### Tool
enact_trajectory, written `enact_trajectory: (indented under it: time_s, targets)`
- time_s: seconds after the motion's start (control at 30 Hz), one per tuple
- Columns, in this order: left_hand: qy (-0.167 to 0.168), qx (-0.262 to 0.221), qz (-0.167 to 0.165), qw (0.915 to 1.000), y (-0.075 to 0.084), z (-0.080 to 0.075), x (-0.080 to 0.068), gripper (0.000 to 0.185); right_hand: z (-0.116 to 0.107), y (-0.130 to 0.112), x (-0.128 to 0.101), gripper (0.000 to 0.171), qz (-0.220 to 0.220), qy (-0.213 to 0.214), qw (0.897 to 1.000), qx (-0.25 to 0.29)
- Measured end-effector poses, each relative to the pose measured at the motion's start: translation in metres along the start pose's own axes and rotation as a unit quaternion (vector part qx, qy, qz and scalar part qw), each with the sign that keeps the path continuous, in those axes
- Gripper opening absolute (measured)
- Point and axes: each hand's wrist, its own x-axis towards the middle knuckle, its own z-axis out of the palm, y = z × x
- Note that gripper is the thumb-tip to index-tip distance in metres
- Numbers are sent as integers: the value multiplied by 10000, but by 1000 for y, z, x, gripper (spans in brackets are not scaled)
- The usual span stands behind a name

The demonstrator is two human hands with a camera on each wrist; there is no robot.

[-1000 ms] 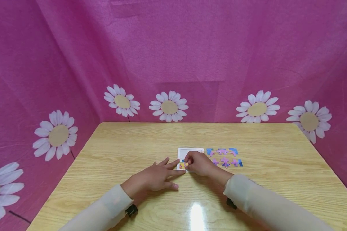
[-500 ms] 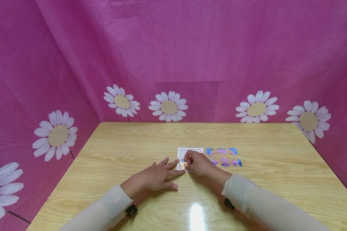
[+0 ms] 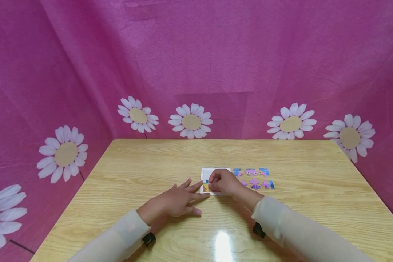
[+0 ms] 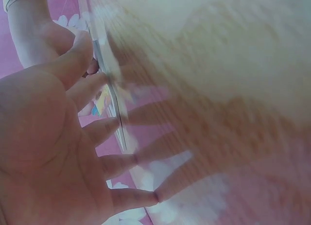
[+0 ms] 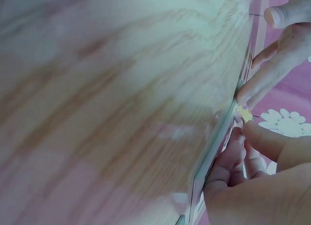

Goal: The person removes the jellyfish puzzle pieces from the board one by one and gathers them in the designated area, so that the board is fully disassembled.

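Note:
A small white puzzle frame (image 3: pixel 202 174) lies on the table, with a yellow and blue section of puzzle (image 3: pixel 205 187) in its near left corner. My left hand (image 3: pixel 177 202) is spread flat, palm down, its fingertips on the frame's left and near edges. Over the frame, my right hand (image 3: pixel 225 182) has thumb and fingers curled together, pinching a puzzle piece (image 5: pixel 238 119) low at the frame; most of that piece is hidden. The left wrist view shows the left hand's straight fingers (image 4: pixel 102 132) along the frame's edge.
Right of the frame lie two rows of loose pink and blue puzzle pieces (image 3: pixel 254 183), partly behind the right hand. The wooden table (image 3: pixel 144 156) ends at a pink curtain (image 3: pixel 196 54) with daisies. A dark wrist strap (image 3: pixel 149 238) shows under the left sleeve.
The right hand's fingers have shifted slightly and sit lower at the frame. The yellow section, pale with glare half a second ago, shows plainly again. The left hand has stayed in place.

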Motion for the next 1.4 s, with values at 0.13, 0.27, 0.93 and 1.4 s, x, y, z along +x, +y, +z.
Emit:
enact_trajectory:
  time_s: [0.13, 0.27, 0.93, 1.4]
  targets:
    - [-25, -2, -17, 10000, 0, 0, 1, 62, 1, -2, 0, 11, 215, 104, 9996, 155]
    - [-40, -34, -39, 10000, -1, 0, 1, 62, 1, -3, -1, 9, 337, 166, 9983, 443]
    - [-76, -44, -58, 9999, 1, -1, 1, 61, -10, -2, -3, 8, 307, -134, 9936, 1080]
    - [-73, -1, -46, 10000, 0, 0, 1, 60, -29, 8, -21, 11, 204, -230, 9933, 1115]
